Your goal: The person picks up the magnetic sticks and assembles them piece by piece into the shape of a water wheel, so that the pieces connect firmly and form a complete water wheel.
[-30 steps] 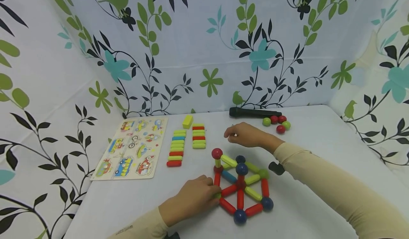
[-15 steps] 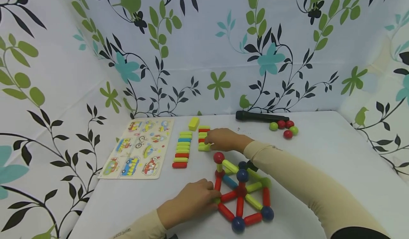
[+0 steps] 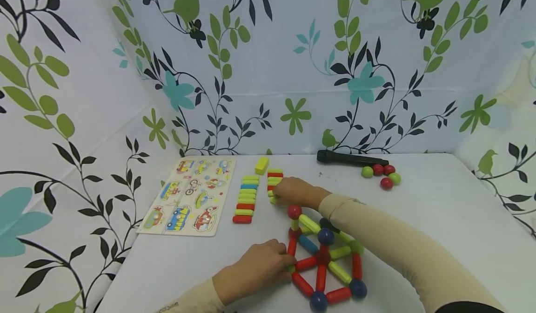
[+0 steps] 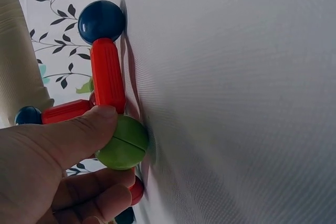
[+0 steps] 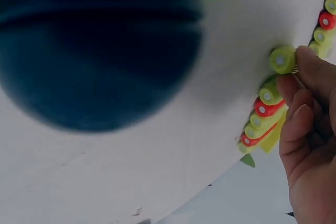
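R hand (image 3: 293,193) pinches a green rod (image 5: 282,60) at row's near end, long axis across counter; L hand (image 3: 255,271) grips green ball (image 4: 123,142) on frame's left corner.

Head view high over table (image 3: 418,201), wrist views close

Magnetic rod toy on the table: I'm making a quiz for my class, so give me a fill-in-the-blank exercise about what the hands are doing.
1. The left hand steadies the rod-and-ball structure with its thumb on a ____ ball.
2. The right hand pinches a ____ rod from the nearer row of rods.
3. Beside the black cylinder lie ____ loose balls.

Missing words: green; yellow-green; four
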Action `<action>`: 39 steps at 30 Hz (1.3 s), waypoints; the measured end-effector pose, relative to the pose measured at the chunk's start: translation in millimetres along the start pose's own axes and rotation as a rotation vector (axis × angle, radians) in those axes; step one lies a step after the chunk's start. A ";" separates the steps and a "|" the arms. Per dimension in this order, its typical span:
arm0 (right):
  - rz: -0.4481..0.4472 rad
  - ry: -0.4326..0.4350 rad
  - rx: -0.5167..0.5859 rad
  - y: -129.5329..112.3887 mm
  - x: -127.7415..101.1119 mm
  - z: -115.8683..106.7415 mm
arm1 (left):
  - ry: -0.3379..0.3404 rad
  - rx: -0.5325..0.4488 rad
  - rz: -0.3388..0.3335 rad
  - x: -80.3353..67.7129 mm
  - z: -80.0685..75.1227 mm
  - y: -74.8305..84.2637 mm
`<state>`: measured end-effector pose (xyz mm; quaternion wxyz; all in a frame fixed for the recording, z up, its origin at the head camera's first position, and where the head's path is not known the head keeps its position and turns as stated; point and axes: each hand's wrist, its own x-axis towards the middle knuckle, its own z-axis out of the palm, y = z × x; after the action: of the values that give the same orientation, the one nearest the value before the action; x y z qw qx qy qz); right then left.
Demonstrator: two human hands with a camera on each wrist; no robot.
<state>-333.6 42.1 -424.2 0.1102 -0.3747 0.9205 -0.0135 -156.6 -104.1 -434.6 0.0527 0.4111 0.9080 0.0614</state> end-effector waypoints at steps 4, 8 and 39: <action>0.034 -0.034 0.048 6.0 -6.3 3.8 | -0.011 -0.006 -0.007 0.7 1.1 0.6; 0.028 -0.072 0.029 9.6 -15.1 4.1 | -0.017 -0.019 -0.016 0.1 2.6 -0.1; 0.042 0.115 0.658 71.3 -158.7 21.2 | -0.023 -0.067 -0.021 5.7 0.0 0.7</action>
<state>-267.7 204.6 -422.0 0.1736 -0.2986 0.8789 -0.3289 -159.8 -99.4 -434.8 0.0778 0.4004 0.9089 0.0866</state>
